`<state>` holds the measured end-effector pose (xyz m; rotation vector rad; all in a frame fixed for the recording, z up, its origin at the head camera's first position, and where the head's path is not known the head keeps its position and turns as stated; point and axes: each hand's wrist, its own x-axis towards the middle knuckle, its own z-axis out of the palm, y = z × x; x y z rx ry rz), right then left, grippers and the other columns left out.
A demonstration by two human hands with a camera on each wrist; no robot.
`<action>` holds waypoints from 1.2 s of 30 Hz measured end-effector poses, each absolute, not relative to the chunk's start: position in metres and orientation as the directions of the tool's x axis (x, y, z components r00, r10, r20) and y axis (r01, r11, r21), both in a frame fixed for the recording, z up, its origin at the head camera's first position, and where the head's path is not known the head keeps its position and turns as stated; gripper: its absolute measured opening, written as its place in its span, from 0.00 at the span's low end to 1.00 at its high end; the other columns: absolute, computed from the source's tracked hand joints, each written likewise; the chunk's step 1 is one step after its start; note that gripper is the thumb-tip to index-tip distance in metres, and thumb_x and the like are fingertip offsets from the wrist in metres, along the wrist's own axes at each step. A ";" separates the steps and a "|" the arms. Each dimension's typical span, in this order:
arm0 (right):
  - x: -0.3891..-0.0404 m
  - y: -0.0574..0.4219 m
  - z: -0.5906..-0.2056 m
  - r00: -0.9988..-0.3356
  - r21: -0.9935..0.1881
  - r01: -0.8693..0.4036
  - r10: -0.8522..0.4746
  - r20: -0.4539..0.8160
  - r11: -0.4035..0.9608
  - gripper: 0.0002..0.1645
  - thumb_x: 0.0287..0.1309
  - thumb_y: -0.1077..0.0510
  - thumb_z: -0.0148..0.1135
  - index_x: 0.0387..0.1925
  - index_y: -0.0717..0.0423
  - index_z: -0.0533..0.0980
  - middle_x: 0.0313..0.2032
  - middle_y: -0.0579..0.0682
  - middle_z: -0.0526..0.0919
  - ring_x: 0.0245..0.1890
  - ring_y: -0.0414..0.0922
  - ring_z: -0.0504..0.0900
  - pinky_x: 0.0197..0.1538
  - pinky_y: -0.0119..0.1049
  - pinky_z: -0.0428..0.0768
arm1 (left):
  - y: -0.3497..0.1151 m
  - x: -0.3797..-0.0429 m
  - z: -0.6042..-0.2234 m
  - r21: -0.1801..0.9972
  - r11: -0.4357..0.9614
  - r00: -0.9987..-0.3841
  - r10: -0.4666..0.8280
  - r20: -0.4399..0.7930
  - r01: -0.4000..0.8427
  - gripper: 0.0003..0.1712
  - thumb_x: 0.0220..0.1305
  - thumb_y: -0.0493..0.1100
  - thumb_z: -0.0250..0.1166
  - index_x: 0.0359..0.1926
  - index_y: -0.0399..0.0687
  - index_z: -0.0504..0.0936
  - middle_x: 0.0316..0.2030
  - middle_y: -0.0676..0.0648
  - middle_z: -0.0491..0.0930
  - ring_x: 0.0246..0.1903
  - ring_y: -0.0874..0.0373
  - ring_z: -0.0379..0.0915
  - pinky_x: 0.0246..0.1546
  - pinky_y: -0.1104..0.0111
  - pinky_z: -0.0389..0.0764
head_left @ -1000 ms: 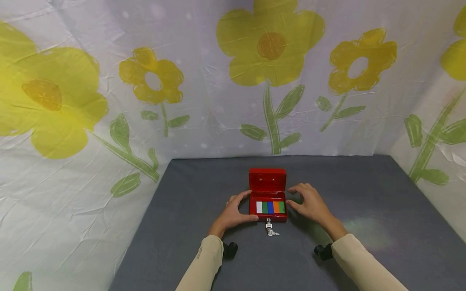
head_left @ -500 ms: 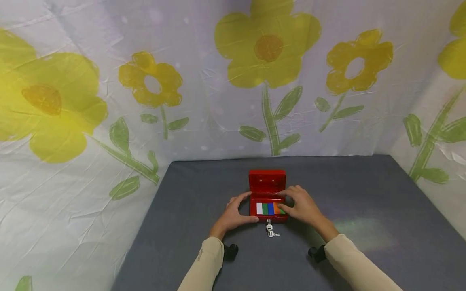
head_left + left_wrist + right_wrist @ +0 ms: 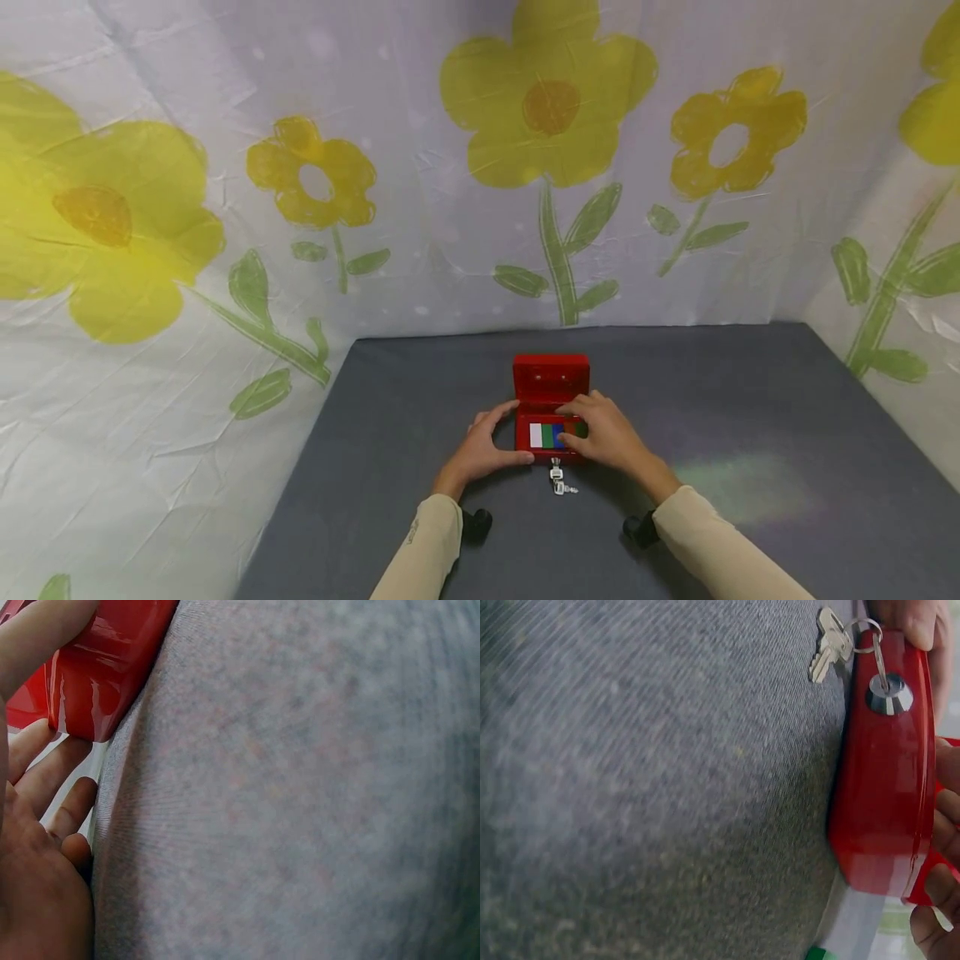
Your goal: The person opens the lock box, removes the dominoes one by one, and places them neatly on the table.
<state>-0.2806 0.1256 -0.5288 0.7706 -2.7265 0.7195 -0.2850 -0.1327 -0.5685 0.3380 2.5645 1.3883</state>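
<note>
A red cash box [image 3: 523, 435] stands on the grey table with its lid [image 3: 551, 377] raised at the back. Inside lies a row of flat coloured blocks: white [image 3: 536, 435], green [image 3: 547, 436], blue and, partly covered, orange and green. My left hand [image 3: 480, 446] grips the box's left end, thumb at the front corner and forefinger at the back. The right hand [image 3: 611, 435] is over the right part of the box, its thumb and forefinger apart above the blocks. In the right wrist view, curved fingers [image 3: 946, 825] show past the front rim.
A ring of keys [image 3: 558, 481] hangs from the lock [image 3: 889, 695] on the box's front and lies on the table [image 3: 360, 467]. Behind the table's far edge rises a white curtain [image 3: 435, 283] with yellow flowers. A small green thing [image 3: 821, 953] shows low in the right wrist view.
My right hand has moved left from beside the box to over its right part, now covering the orange and right-hand green blocks. The left hand has kept its hold.
</note>
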 end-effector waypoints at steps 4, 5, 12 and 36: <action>-0.280 0.121 -0.527 -0.825 -0.383 -0.561 -0.457 0.333 0.734 0.23 0.51 0.51 0.79 0.49 0.53 0.85 0.44 0.49 0.88 0.40 0.44 0.74 0.49 0.45 0.76 | -0.133 -0.283 -0.567 0.845 0.525 -0.952 0.298 -0.073 0.100 0.52 0.47 0.66 0.79 0.73 0.80 0.64 0.71 0.49 0.66 0.70 0.46 0.58 0.66 0.36 0.67; -0.280 0.120 -0.527 -0.823 -0.375 -0.563 -0.461 0.332 0.736 0.23 0.51 0.51 0.79 0.49 0.53 0.86 0.44 0.49 0.88 0.39 0.44 0.74 0.48 0.45 0.76 | -0.133 -0.283 -0.567 0.846 0.524 -0.951 0.299 -0.073 0.100 0.52 0.47 0.66 0.79 0.73 0.80 0.64 0.71 0.49 0.66 0.70 0.46 0.58 0.66 0.36 0.67; -0.281 0.111 -0.525 -0.812 -0.349 -0.578 -0.480 0.331 0.738 0.23 0.50 0.50 0.79 0.47 0.53 0.86 0.43 0.48 0.88 0.36 0.42 0.72 0.43 0.40 0.73 | -0.132 -0.283 -0.565 0.844 0.527 -0.952 0.298 -0.074 0.099 0.53 0.47 0.66 0.79 0.73 0.78 0.64 0.71 0.48 0.66 0.70 0.45 0.58 0.67 0.36 0.66; -0.284 0.091 -0.527 -0.818 -0.366 -0.574 -0.504 0.276 0.732 0.21 0.51 0.53 0.78 0.47 0.55 0.86 0.44 0.49 0.88 0.37 0.45 0.76 0.45 0.45 0.77 | -0.131 -0.282 -0.564 0.833 0.538 -0.949 0.310 -0.056 0.127 0.52 0.48 0.66 0.78 0.74 0.78 0.64 0.71 0.49 0.66 0.71 0.45 0.57 0.67 0.37 0.66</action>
